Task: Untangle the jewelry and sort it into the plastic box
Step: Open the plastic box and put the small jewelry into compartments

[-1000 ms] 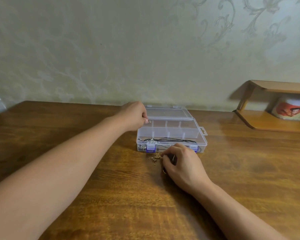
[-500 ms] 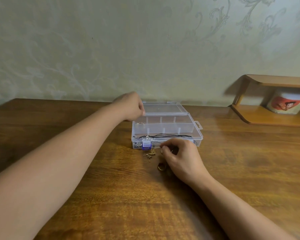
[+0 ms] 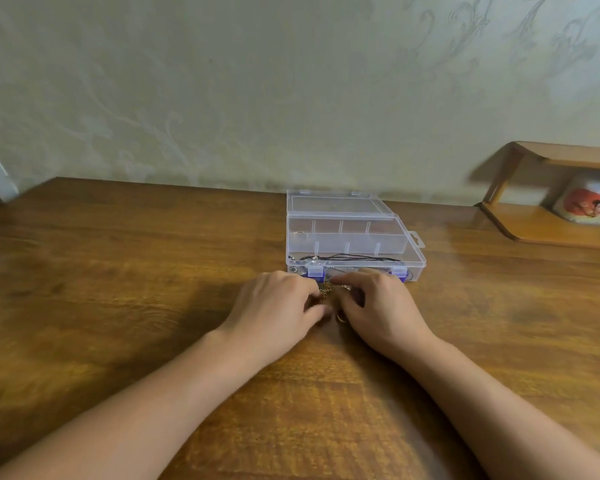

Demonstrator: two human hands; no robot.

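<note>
**Both hands down on the chain, box open behind**

Both forearms reach in from the near edge of the brown wooden table (image 3: pixel 118 271), converging w/ hands knuckles-up just in front of the clear plastic compartment box (image 3: pixel 352 237). Left hand (image 3: pixel 274 306) has its fingers curled in toward the small tangled gold chain (image 3: pixel 325 291); right hand (image 3: pixel 378 306) likewise curled, index tip at the chain. Whether either one is pinching or only touching it – can't tell, fingertips are tucked under. The chain lies on the table betw. the two hands, close to the box's front wall. A gold ring (image 3: pixel 341 318) peeks out by the right thumb, half hidden. Box lid is laid flat open; a black cord (image 3: pixel 354 258) sits in the front compartment, a tiny item far left in the back row, too small to make out.
</note>
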